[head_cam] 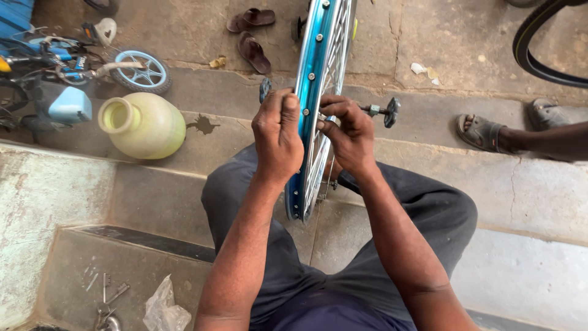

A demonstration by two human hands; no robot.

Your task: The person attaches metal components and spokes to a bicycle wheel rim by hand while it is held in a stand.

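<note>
A blue metal bicycle wheel rim [314, 73] with silver spokes stands upright between my knees, its edge toward me. My left hand [278, 136] is closed around the rim's left side. On the right side, my right hand [348, 135] pinches a spoke close to the rim. The wheel's axle with a dark nut [386, 111] sticks out to the right just beyond my right hand. I sit on concrete steps in dark trousers.
A pale yellow plastic jug [142, 125] stands on the step at left, beside a small blue children's bicycle [73, 70]. Sandals [251, 37] lie ahead. Another person's sandalled feet [490, 132] are at right, under a black tyre [539, 55]. Loose metal tools [107, 300] and a plastic bag [164, 309] lie at lower left.
</note>
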